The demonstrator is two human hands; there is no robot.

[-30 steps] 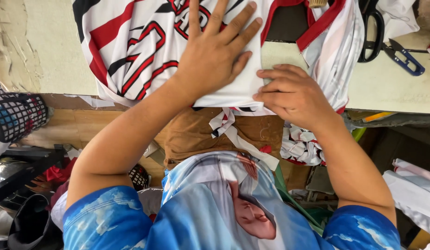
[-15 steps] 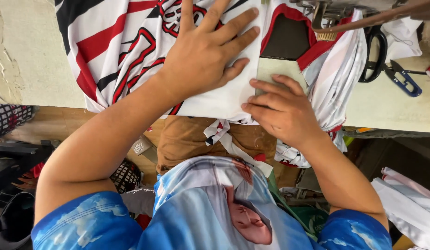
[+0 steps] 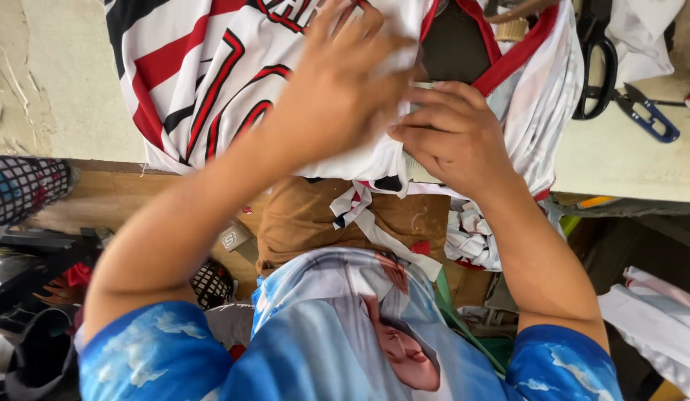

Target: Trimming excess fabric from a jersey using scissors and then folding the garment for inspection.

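Note:
A white sports jersey [image 3: 204, 82] with red and black stripes and a red-trimmed collar lies spread on the pale worktable [image 3: 63, 96]. My left hand [image 3: 337, 96] presses on its white middle panel with the fingers bunching the cloth. My right hand [image 3: 456, 137] sits just right of it, fingers curled and pinching the fabric edge near the table's front. The two hands almost touch. A pale card or patch under the cloth is mostly hidden by them.
Black scissors [image 3: 593, 67] and small blue thread snips [image 3: 649, 111] lie at the table's right. Cloth scraps [image 3: 471, 238] hang over the front edge onto my brown lap. Folded white fabric [image 3: 656, 319] lies low on the right, a mesh item [image 3: 22, 186] on the left.
My left hand has gone from flat with spread fingers to bunching the white panel rightward. The right hand has risen to meet it, covering the pale card.

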